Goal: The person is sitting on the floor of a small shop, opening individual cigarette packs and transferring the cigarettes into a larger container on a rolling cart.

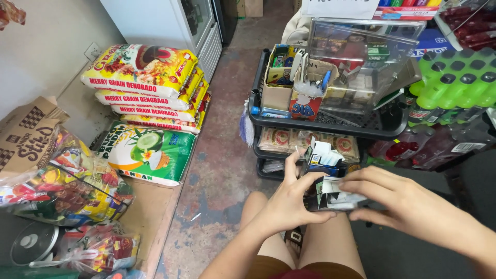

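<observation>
Carton (pixel 330 192) of small dark packs, held over the person's knees | head view: long axis left-right, torn white flap up | left hand (pixel 289 204) curled around its near end, right hand (pixel 400 201) pinching the far end | black tiered cart (pixel 330 124) just beyond, stacked rice sacks (pixel 150 88) left, green bottles (pixel 454 77) right

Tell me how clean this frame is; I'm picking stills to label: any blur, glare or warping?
Head view: even indoor light; the clear plastic display case shows glare; edges bow with wide-angle distortion; both hands, left and right, and the small dark box with white paper look slightly soft.
</observation>
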